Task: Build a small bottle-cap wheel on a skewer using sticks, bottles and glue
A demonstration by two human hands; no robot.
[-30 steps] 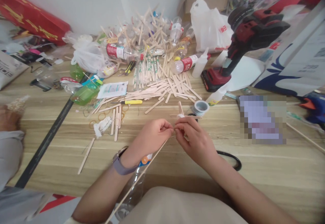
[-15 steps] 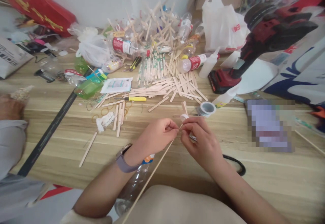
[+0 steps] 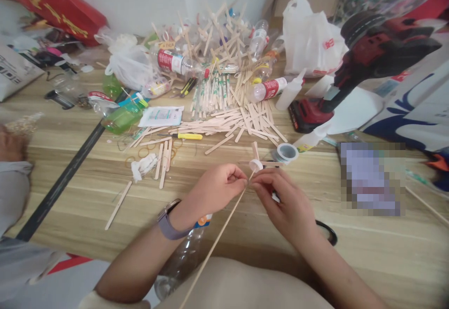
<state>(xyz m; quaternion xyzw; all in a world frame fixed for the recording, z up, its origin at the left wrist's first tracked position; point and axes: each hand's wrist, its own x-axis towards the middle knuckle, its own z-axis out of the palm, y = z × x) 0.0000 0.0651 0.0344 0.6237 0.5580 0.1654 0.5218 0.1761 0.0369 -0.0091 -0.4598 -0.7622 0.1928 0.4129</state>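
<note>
Stick (image 3: 215,243) slanting from my lap over the bench (image 3: 143,201), far end aimed away and rightward at the white cap (image 3: 256,165) | looks light, stiff, snappable; best pinched near the cap | left hand's (image 3: 220,185) fingers pinching it; right hand's (image 3: 286,199) bunched alongside, grip hidden, can't tell
</note>
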